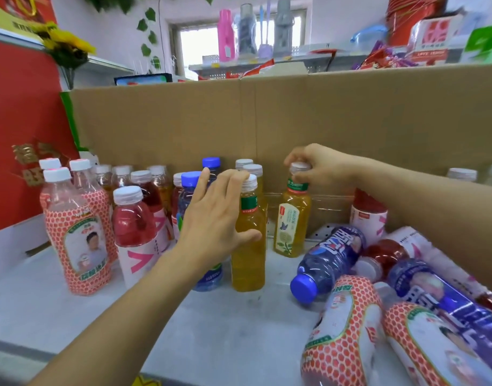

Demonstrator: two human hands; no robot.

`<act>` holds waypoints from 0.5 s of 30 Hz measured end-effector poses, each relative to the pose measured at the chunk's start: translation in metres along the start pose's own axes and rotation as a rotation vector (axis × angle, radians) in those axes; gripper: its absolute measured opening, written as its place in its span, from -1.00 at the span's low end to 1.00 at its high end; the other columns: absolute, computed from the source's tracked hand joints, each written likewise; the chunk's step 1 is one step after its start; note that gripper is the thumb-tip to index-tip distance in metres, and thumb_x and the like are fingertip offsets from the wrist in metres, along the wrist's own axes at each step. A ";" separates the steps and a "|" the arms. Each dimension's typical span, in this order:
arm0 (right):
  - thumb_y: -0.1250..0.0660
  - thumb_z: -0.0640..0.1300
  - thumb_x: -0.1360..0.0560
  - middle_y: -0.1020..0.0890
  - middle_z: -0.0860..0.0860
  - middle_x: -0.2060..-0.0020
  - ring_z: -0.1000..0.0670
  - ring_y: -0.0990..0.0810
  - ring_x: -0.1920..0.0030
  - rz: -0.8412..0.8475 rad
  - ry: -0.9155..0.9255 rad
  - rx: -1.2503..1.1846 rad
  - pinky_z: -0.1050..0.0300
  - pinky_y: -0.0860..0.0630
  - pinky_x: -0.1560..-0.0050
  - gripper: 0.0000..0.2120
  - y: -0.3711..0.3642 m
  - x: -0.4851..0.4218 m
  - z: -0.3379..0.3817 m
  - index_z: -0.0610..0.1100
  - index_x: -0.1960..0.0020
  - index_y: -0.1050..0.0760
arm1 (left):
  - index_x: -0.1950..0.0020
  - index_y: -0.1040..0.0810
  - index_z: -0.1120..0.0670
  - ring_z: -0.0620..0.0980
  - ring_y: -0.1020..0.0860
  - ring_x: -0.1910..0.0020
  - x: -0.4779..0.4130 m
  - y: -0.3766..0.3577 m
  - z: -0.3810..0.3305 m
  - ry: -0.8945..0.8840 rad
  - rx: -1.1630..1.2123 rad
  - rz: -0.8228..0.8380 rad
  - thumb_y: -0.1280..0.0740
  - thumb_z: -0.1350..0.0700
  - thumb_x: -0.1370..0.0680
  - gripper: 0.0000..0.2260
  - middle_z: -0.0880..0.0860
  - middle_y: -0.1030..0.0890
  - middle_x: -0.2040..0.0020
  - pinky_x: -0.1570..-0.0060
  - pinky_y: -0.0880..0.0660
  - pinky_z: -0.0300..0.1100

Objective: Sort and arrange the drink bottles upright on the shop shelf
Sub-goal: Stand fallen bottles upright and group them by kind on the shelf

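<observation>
Amber tea bottle [293, 215], upright on shelf [127, 316] at three o'clock of the standing rows [139, 215]: full, probably heavy, smooth-walled, best taken at the ribbed cap, where it is pinched by fingers of the right hand [320, 168]; left hand [211, 218] spread wide.

My left hand [214, 215] covers most of the clear blue-capped plastic bottle [189, 180]. My right hand [320, 168] hides part of the amber plastic tea bottle [292, 224] at its cap. Two lying orange-honeycomb-labelled bottles [341, 332] run off the bottom edge.
</observation>
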State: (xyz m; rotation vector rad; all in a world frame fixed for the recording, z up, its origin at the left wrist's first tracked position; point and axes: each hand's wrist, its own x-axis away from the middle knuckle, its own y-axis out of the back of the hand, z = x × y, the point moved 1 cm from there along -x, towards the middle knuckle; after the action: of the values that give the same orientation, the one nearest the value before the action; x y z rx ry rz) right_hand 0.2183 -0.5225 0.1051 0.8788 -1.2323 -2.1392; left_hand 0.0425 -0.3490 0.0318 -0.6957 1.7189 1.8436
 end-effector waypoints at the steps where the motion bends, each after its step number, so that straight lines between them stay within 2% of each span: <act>1: -0.35 -0.16 -0.57 -0.55 -0.02 -0.13 -0.04 -0.57 -0.11 -0.004 0.000 -0.023 0.08 -0.55 -0.05 -0.67 -0.007 -0.005 0.003 -0.02 -0.32 -0.46 | -0.53 -0.10 0.01 0.01 -0.24 -0.53 0.000 0.000 0.000 0.000 -0.003 0.000 -0.46 -0.29 -0.40 -0.12 0.01 -0.28 -0.52 -0.53 0.30 -0.09; 7: -0.31 -0.10 -0.60 -0.46 -0.04 -0.36 -0.01 -0.53 -0.20 -0.030 -0.001 -0.022 0.12 -0.53 -0.04 -0.59 -0.022 -0.017 0.005 0.07 -0.42 -0.37 | -0.55 0.00 -0.02 -0.01 -0.16 -0.57 0.002 0.000 0.002 0.003 -0.021 0.016 -0.41 -0.32 -0.43 -0.11 0.00 -0.18 -0.59 -0.50 0.36 -0.09; 9: -0.33 -0.08 -0.59 -0.32 -0.04 -0.48 -0.09 -0.43 -0.37 -0.008 -0.014 0.053 0.02 -0.51 -0.22 -0.46 -0.021 -0.011 0.001 0.11 -0.51 -0.25 | -0.57 0.02 -0.02 -0.02 -0.14 -0.58 0.003 -0.001 0.001 0.009 -0.024 0.021 -0.40 -0.32 -0.43 -0.10 0.00 -0.16 -0.60 -0.51 0.35 -0.07; 11: -0.36 -0.06 -0.56 -0.20 -0.04 -0.53 -0.14 -0.24 -0.50 -0.136 0.047 0.213 -0.14 -0.37 -0.40 -0.33 -0.018 0.009 0.003 0.10 -0.57 -0.12 | -0.57 0.02 -0.02 -0.02 -0.13 -0.59 0.003 -0.002 0.000 0.020 -0.021 0.024 -0.41 -0.32 -0.43 -0.09 0.00 -0.15 -0.60 -0.54 0.32 -0.04; 13: -0.39 -0.05 -0.52 -0.35 0.00 -0.42 -0.04 -0.32 -0.38 -0.262 0.228 0.288 -0.11 -0.47 -0.30 -0.39 -0.021 0.038 0.010 0.08 -0.50 -0.23 | -0.58 0.01 -0.02 -0.01 -0.13 -0.59 0.004 -0.002 -0.001 0.034 -0.011 0.013 -0.42 -0.30 -0.43 -0.09 0.00 -0.15 -0.60 -0.55 0.29 -0.02; 14: -0.40 -0.03 -0.50 -0.42 0.06 -0.34 0.03 -0.37 -0.30 -0.173 0.315 0.296 -0.04 -0.50 -0.23 -0.44 -0.026 0.053 0.010 0.12 -0.44 -0.29 | -0.58 0.01 -0.02 -0.01 -0.13 -0.59 0.005 -0.003 -0.002 0.043 -0.004 0.006 -0.43 -0.28 -0.43 -0.09 0.00 -0.15 -0.60 -0.56 0.28 -0.02; 15: -0.42 0.01 -0.48 -0.44 0.12 -0.30 0.08 -0.38 -0.26 0.021 0.364 0.302 0.02 -0.49 -0.21 -0.46 -0.036 0.068 0.011 0.18 -0.41 -0.32 | -0.58 0.01 -0.02 -0.01 -0.13 -0.59 0.006 -0.003 -0.004 0.054 0.004 -0.002 -0.44 -0.27 -0.43 -0.09 0.01 -0.15 -0.60 -0.56 0.28 -0.01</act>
State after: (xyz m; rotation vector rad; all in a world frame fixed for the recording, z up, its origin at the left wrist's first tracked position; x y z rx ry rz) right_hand 0.1613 -0.5475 0.0593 1.3088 -1.3772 -1.6996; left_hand 0.0407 -0.3528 0.0251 -0.7511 1.7545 1.8353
